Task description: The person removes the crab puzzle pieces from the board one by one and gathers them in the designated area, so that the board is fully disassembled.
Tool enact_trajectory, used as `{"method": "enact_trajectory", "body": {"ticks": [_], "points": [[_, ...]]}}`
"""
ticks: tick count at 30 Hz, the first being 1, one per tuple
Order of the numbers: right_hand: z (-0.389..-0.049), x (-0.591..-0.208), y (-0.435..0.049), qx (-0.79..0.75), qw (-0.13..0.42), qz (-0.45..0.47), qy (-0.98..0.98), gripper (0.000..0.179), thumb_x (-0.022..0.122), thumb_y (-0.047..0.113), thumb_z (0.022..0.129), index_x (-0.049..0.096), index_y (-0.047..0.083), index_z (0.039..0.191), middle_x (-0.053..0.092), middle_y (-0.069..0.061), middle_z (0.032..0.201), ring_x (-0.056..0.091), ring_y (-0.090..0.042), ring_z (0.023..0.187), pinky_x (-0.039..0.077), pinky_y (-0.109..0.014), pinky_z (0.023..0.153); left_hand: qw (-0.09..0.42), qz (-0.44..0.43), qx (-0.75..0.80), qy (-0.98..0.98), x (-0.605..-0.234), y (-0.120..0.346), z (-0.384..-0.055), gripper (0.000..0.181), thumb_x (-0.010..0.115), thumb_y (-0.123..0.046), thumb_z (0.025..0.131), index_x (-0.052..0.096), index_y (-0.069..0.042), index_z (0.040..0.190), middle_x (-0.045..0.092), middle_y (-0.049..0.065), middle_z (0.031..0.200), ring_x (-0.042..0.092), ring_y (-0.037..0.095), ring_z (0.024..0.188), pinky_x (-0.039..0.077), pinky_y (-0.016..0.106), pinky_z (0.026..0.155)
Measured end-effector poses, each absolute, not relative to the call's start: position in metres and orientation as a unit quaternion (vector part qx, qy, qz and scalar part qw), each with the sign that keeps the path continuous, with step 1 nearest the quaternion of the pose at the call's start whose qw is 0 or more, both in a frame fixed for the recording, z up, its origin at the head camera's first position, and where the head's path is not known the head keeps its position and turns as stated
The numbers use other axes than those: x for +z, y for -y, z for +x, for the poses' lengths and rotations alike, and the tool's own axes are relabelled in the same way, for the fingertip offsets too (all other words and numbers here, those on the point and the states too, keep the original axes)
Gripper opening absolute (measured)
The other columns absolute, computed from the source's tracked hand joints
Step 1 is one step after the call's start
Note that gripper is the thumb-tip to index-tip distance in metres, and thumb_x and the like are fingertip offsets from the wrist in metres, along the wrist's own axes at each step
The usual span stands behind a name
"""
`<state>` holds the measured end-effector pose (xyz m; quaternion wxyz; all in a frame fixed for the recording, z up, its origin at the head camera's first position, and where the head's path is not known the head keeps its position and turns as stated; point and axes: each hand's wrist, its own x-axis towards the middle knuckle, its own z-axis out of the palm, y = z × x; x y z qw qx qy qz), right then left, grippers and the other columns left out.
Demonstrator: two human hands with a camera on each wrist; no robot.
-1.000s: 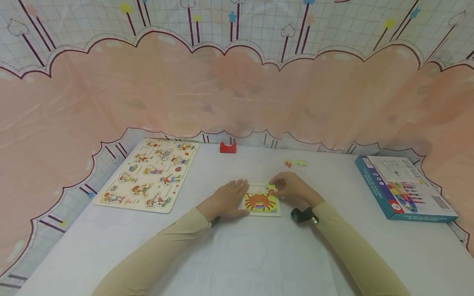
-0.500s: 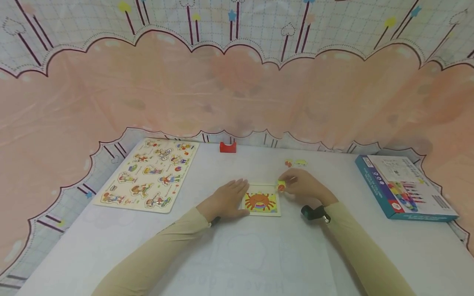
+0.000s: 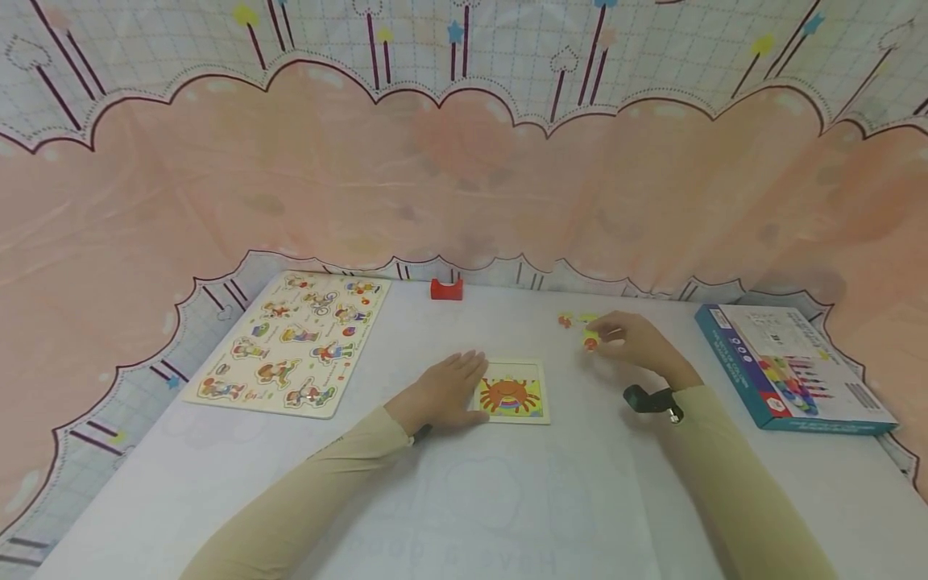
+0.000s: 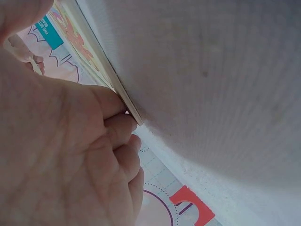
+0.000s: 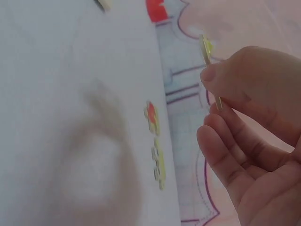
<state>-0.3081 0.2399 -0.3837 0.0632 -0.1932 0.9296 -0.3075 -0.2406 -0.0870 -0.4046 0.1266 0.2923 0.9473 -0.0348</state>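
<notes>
A white table (image 3: 377, 499) stretched before a peach patterned cloth (image 3: 471, 177). On my feed, the left hand (image 3: 442, 391) lay with fingers extended against the left edge of the crab puzzle (image 3: 511, 395), flat on the table. I saw the right hand (image 3: 641, 342) pinching a yellow-and-red piece (image 3: 590, 341) above the table, near a loose red piece (image 3: 564, 321) and a loose green piece (image 5: 159, 165).

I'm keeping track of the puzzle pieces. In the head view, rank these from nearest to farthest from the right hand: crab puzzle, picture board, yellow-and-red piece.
From the right hand:
1. Yellow-and-red piece: pinched in that hand.
2. Crab puzzle: to its left.
3. Picture board: farther left, beyond the puzzle.
</notes>
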Motion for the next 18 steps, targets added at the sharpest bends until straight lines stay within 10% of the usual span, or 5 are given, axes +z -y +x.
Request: {"method": "enact_trajectory", "body": {"ticks": [18], "points": [[-0.341, -0.393, -0.283, -0.337, 0.025, -0.124, -0.933, 0.037, 0.058, 0.005, 0.086, 0.056, -0.007, 0.122, 0.056, -0.029, 0.124, 0.053, -0.044, 0.115, 0.044, -0.055, 0.099, 0.125, 0.291, -0.025, -0.948, -0.406, 0.088, -0.240, 0.085, 0.051, -0.058, 0.087, 0.020, -0.010, 0.151, 0.018, 0.005, 0.158, 0.012, 0.020, 0.148, 0.012, 0.035, 0.122]]}}
